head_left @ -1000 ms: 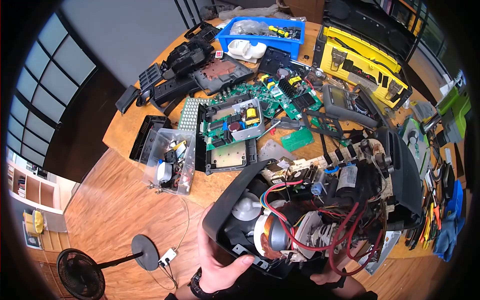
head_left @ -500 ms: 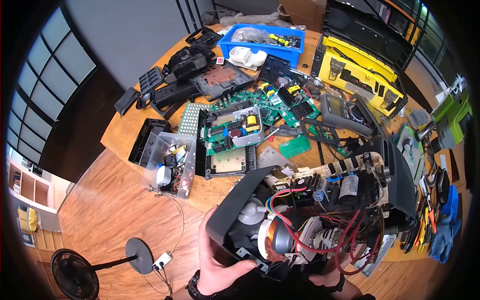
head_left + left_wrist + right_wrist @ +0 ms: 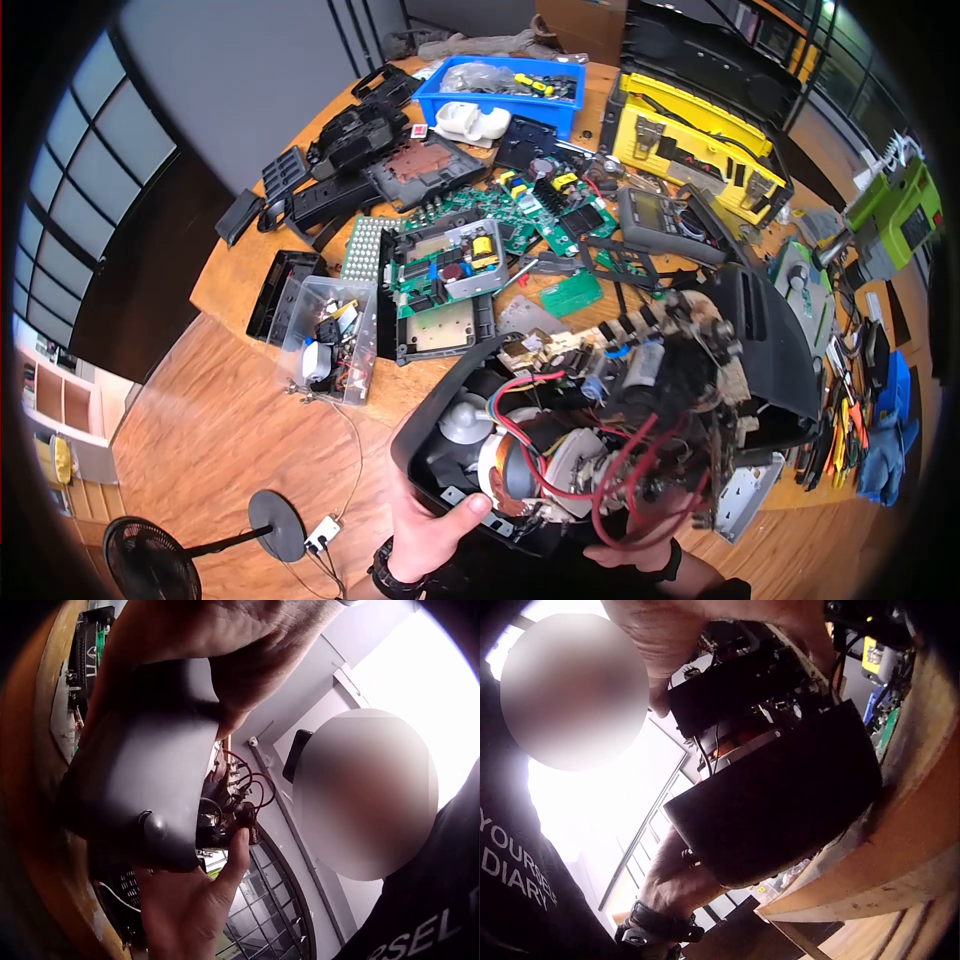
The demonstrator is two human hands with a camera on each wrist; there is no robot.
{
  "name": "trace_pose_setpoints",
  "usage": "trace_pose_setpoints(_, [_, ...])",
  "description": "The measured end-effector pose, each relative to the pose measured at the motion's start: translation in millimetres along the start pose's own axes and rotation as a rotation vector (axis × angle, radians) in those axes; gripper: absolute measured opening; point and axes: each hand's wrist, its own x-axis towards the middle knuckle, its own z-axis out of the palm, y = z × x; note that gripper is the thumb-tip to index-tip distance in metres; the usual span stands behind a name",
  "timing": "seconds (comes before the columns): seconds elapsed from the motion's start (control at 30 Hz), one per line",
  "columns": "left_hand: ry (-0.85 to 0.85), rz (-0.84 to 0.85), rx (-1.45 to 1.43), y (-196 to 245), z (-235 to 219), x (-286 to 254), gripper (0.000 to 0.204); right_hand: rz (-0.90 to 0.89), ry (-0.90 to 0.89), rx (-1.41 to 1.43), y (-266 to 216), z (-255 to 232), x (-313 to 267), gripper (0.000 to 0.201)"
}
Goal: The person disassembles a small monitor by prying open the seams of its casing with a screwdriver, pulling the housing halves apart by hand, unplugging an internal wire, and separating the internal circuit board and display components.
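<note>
A black plastic housing (image 3: pixel 425 428), open on top with a motor, red wires (image 3: pixel 605 480) and boards inside, is held in both hands at the table's near edge. My left hand (image 3: pixel 430 530) grips its left end, thumb over the rim by a metal bracket. At the right my right hand (image 3: pixel 640 540) holds the near side, partly hidden behind the red wires. The left wrist view shows the housing's smooth outer wall (image 3: pixel 142 765) between the hands. Its dark side (image 3: pixel 780 795) fills the middle of the right wrist view.
Beyond the housing lie an opened grey case with a circuit board (image 3: pixel 440 275), a clear bin (image 3: pixel 325 340), a blue tray (image 3: pixel 500 105), a multimeter (image 3: pixel 665 220) and a yellow toolbox (image 3: pixel 690 160). Hand tools (image 3: pixel 845 430) lie at the right; a fan (image 3: pixel 150 560) stands on the floor.
The housing and both hands have shifted left in the head view. Its right-hand inner parts and the red wires look blurred and tilted compared with before. Both hands keep their hold.
</note>
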Motion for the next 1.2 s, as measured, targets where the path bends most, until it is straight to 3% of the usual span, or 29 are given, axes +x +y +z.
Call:
trace_pose_setpoints(0.1, [0.059,0.004,-0.004,-0.9,4.6,2.1,0.087,-0.136,0.039,-0.143,-13.7,2.0,-7.6,0.127])
trace_pose_setpoints(0.23, [0.01,-0.009,-0.032,8.4,7.6,18.8,0.081,-0.301,0.086,-0.337,-36.9,10.4,-15.6,0.131])
trace_pose_setpoints(0.27, [0.028,0.019,-0.017,6.8,8.7,23.5,0.075,-0.11,0.153,-0.227,-58.4,24.9,-8.8,0.118])
trace_pose_setpoints(0.3, [-0.012,-0.049,-0.016,6.3,0.4,28.2,0.067,-0.11,0.141,-0.188,-64.2,26.8,-0.8,0.106])
trace_pose_setpoints(0.37, [-0.026,0.013,-0.033,12.7,10.7,37.7,0.059,-0.029,0.003,-0.168,-65.6,6.5,2.9,0.087])
trace_pose_setpoints(0.4, [-0.061,-0.032,-0.019,15.0,7.3,42.1,0.055,-0.037,0.009,-0.164,-69.4,9.3,6.0,0.087])
trace_pose_setpoints(0.47, [-0.083,-0.078,-0.037,17.3,6.6,48.8,0.053,-0.082,0.059,-0.225,-76.8,22.6,13.6,0.069])
trace_pose_setpoints(0.77, [-0.053,-0.214,-0.047,22.6,6.8,52.5,0.045,-0.064,0.159,-0.346,-79.3,30.0,31.7,0.039])
trace_pose_setpoints(1.0, [-0.056,-0.256,-0.059,24.2,9.3,52.8,0.044,-0.043,0.152,-0.412,-81.1,23.3,32.4,0.041])
trace_pose_setpoints(1.07, [-0.057,-0.258,-0.063,24.3,8.4,52.2,0.044,-0.129,0.064,-0.517,-79.4,19.5,32.9,0.046])
trace_pose_setpoints(1.2, [-0.041,-0.258,-0.056,24.7,10.3,52.1,0.045,-0.026,0.028,-0.508,-79.9,21.4,31.9,0.047])
